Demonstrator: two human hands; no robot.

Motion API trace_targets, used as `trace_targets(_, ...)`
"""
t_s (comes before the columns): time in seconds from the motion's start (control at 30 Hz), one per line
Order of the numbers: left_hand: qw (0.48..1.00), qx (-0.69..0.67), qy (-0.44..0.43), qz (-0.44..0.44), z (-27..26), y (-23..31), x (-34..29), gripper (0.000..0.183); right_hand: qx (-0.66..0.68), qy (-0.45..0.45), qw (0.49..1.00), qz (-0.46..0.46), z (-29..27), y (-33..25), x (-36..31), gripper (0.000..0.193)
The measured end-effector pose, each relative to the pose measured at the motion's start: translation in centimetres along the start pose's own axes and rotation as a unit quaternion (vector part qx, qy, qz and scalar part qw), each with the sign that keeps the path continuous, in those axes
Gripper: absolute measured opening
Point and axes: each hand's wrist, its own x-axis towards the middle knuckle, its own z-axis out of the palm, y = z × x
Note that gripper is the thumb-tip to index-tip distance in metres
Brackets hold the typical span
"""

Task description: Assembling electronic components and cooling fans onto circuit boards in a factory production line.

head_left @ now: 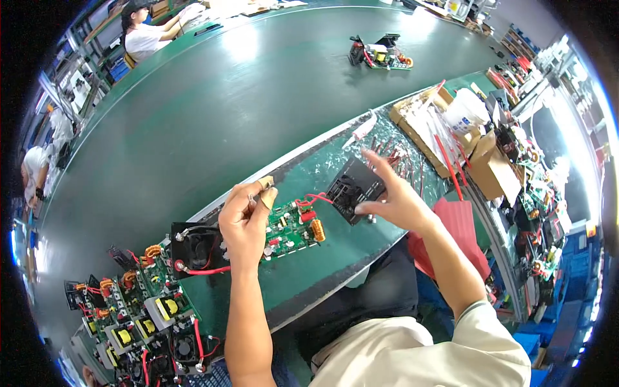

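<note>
My left hand [246, 219] is closed in a pinch above a green circuit board [284, 229]; tape-like wraps cover its fingertips, and whatever small thing they hold cannot be made out. My right hand [401, 201] is open, thumb and fingers spread around the right side of a black fan panel [354, 188]. The thumb overlaps the panel's edge; whether it touches cannot be told. Thin red wires [314, 198] join panel and board. Left of the board lies a black end panel [193, 248] with a thick red cable [209, 271].
Several boards with yellow transformers [169, 307] crowd the lower left. Another board assembly [387, 57] sits on the wide green table [193, 122]. Loose wires [401, 158], a cardboard tray [419, 119] and a white tub [465, 111] are at right. A person [145, 39] sits far left.
</note>
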Motion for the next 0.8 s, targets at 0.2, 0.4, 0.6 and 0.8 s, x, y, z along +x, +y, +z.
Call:
trace_targets(0.2, 1.0, 0.024, -0.008, 0.01, 0.0, -0.2, 0.2, 0.016, -0.336, -0.142, 0.918, -0.156, -1.5, 1.3, 0.0, 0.065)
trace_targets(0.4, 1.0, -0.005, -0.009, -0.009, -0.1, 0.0, 0.3, 0.014, -0.426, -0.06, 0.831, -0.354, -2.6, 1.3, 1.7, 0.049)
trace_targets(0.6, 1.0, 0.018, -0.002, -0.004, -0.5, -0.2, 0.0, 0.014, -0.085, -0.067, 0.989, -0.101, -2.8, -2.5, 2.4, 0.026)
trace_targets(0.8, 1.0, 0.008, -0.015, 0.009, 0.2, -0.3, 0.1, 0.019, 0.487, -0.047, 0.852, 0.189, -2.5, 1.8, 0.8, 0.036)
